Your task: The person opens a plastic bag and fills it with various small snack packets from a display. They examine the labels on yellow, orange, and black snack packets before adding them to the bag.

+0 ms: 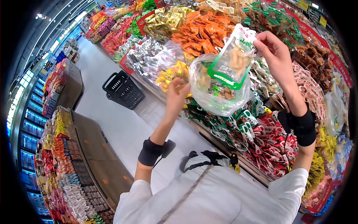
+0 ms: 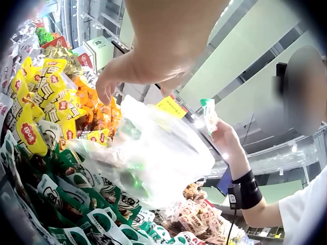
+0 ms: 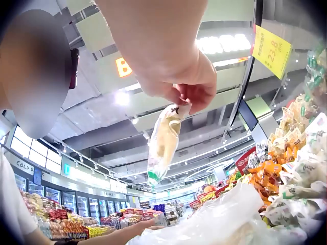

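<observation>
Closest in, a white shirt (image 1: 216, 194) is filling the bottom of the frame. Now the left hand (image 1: 177, 94), mid-frame: forearm reaching up, fingers loosely bent, gripping nothing visible, hovering beside the clear plastic bag (image 1: 203, 100). And the right hand (image 1: 276, 56), upper right, is pinching a green-and-white snack pack (image 1: 235, 59) by its top edge; the forearm is angling up, the pack hanging tilted above the bag, apart from it. Wrapped snacks (image 1: 223, 90) are already lying inside, so the bagging is looking part done; this pack isn't in yet, and the bag is standing open, untied. Farther off, a black basket (image 1: 121, 91) is sitting on the floor, left of centre, and freezers (image 1: 31, 128) are glowing far left.
</observation>
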Demonstrator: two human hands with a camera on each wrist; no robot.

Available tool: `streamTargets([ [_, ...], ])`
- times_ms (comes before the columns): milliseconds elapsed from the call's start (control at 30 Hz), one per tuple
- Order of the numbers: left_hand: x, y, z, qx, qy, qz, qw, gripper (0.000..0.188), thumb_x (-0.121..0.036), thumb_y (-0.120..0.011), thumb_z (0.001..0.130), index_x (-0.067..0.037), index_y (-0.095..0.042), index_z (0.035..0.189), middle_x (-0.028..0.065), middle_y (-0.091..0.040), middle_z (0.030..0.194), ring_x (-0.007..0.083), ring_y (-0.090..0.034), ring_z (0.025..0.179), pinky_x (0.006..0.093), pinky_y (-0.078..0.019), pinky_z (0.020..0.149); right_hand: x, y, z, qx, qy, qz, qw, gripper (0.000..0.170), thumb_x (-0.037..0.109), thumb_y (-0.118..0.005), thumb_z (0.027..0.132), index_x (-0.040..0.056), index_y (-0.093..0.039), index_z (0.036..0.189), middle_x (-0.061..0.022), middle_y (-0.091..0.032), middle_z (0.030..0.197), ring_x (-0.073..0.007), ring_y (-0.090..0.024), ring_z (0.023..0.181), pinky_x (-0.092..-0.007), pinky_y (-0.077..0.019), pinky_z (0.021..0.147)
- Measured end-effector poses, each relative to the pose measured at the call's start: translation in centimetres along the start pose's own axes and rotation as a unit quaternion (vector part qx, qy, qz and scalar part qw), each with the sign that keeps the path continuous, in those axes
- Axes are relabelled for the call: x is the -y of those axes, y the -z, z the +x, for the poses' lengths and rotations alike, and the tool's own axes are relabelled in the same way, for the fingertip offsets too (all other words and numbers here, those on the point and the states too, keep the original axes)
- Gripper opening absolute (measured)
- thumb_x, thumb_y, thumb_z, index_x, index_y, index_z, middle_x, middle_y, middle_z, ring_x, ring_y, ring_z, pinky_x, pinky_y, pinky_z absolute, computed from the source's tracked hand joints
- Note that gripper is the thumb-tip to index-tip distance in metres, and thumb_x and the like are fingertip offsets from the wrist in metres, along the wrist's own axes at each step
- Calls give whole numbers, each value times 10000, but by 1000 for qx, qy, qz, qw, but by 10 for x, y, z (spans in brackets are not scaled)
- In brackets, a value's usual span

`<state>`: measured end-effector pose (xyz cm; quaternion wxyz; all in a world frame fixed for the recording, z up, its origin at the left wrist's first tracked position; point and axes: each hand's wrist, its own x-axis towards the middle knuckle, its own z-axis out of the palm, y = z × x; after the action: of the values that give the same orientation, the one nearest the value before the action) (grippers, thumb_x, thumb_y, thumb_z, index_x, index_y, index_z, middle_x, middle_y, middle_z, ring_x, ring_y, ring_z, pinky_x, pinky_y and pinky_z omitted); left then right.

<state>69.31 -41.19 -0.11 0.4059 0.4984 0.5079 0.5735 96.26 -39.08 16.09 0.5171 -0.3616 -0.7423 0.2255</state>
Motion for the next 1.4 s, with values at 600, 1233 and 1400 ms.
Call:
streamTargets([
  [600, -21, -38, 2, 107, 22, -151, 982, 373, -107, -507, 801, -12, -495, 1161, -16, -560, 898, 31, -454, 726, 186, -367, 639, -100, -99, -15, 324, 315, -258, 854, 97, 103, -507, 688, 24, -506, 746, -99, -511, 723, -260, -529, 760, -354, -453, 644],
  [1233, -12, -17, -13, 84, 75, -167, 979, 381, -55, -483, 832, 5, -427, 1204, -30, -506, 785, 23, -438, 613, 169, -371, 549, -106, 43, 42, 182, -71, -387, 901, 288, 292, -641, 742, 20, -550, 780, -104, -569, 706, -232, -554, 651, -333, -428, 577],
  [1400, -10, -16, -14, 95, 66, -182, 976, 385, -65, -490, 829, 14, -418, 1199, -20, -513, 814, 28, -445, 644, 174, -376, 565, -124, 26, 9, 196, 12, -486, 851, 245, 194, -617, 718, 23, -472, 817, -151, -563, 726, -333, -560, 708, -408, -439, 612],
])
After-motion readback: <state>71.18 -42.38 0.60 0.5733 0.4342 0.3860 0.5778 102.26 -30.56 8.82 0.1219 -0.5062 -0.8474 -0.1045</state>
